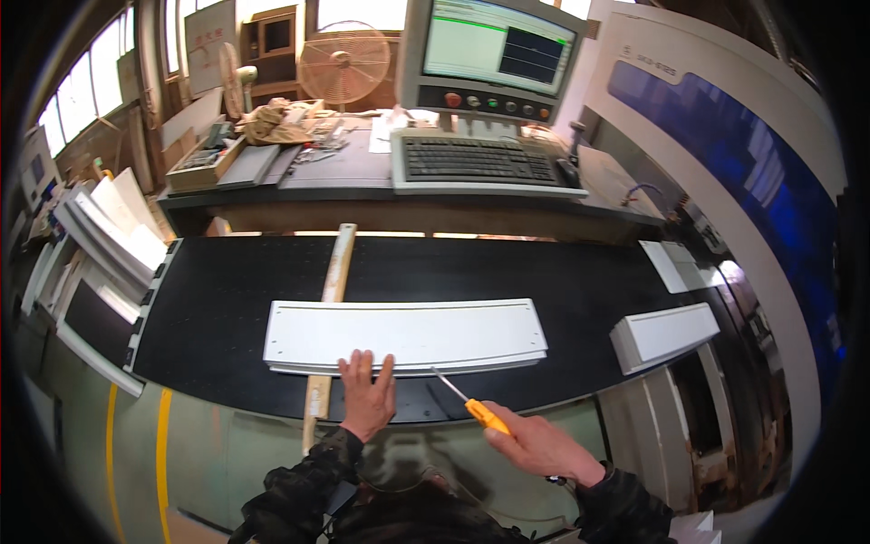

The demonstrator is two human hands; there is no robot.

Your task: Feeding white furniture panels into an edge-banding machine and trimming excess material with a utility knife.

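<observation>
A stack of long white panels (408, 334) lies across the black belt surface (217, 290) in front of me, with a wooden strip (338, 267) running beneath it. My left hand (367, 399) rests on the panels' near edge, its fingers stretched out over the top. In my right hand (539, 444) is a screwdriver with a yellow handle (487, 415). Its thin metal shaft points up and left, and the tip meets the near edge of the stack just right of my left hand. Whether the tip sits between two panels I cannot tell.
Shorter white panels (666, 335) lie at the right end of the belt, with a flat white piece (672, 265) behind them. Beyond stands a desk with a keyboard (480, 161), a monitor (494, 45) and a tool box (207, 165). A large blue-and-white machine (725, 136) rises at right.
</observation>
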